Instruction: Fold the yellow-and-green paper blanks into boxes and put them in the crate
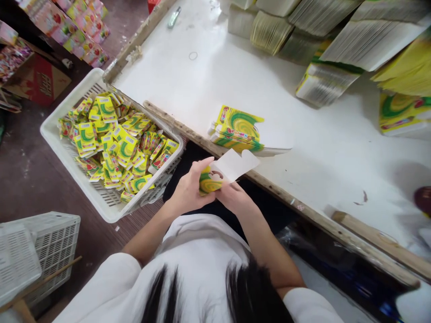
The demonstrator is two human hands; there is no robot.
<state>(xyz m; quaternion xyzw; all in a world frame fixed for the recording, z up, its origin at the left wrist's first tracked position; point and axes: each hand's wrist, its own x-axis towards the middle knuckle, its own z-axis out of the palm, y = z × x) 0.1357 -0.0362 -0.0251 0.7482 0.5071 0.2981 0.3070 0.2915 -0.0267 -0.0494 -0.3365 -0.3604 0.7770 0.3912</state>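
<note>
Between my two hands is a small yellow-and-green cardboard box [210,183], partly folded, with its white inner flaps sticking out toward the table. My left hand [188,186] wraps round its left side, thumb at the upper edge. At its lower right, the fingers of my right hand [232,195] are closed on the box; the fingertips are partly hidden. Just beyond my hands, a stack of flat printed cartons [237,128] lies by the table's front edge. To the left, a white plastic basket [49,123] holds many folded yellow-green boxes [126,148].
Bundles of flat cartons [310,27] are piled at the back right of the white table [202,80]. A wooden strip [188,130] runs along its front edge. A green cutter [174,18] lies at the far left. White crates [50,251] stand on the floor at lower left.
</note>
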